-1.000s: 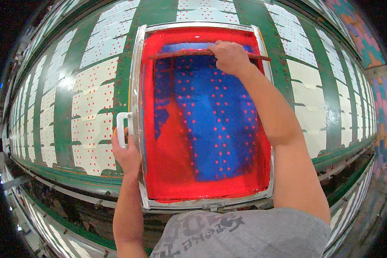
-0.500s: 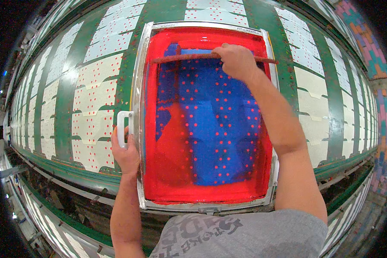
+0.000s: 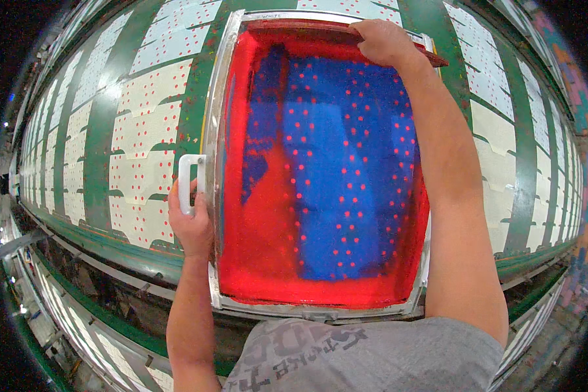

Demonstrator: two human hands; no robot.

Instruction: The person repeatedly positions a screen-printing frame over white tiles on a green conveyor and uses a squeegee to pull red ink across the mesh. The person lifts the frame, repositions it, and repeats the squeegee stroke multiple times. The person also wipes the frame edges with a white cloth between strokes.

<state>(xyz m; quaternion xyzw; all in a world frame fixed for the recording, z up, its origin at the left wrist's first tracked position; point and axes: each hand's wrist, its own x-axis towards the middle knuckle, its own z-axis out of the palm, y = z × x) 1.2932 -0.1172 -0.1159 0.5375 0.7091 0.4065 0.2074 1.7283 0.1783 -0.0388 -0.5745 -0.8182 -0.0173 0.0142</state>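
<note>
A screen-printing frame [image 3: 307,16] with light metal rails lies in front of me. Its blue mesh [image 3: 333,196] shows rows of red dots, and thick red ink [image 3: 261,255] covers its borders and lower left. At the far end, my right hand [image 3: 387,44] grips a long squeegee [image 3: 433,57] coated in red; its right tip reaches past the frame's side. My left hand [image 3: 193,225] is closed round the lower part of a white handle [image 3: 185,179] on the frame's left rail. Some of its fingers are hidden behind the handle.
A long green printing table [image 3: 98,153] runs left to right under the frame. Cream pieces [image 3: 144,150] and pale white pieces [image 3: 176,39] with red dots lie on it in rows, on both sides. A lower rail runs along the table's near edge.
My right hand has moved the squeegee away from me, from the upper mesh to the frame's far end. My left hand keeps hold of the handle. The view has shifted slightly.
</note>
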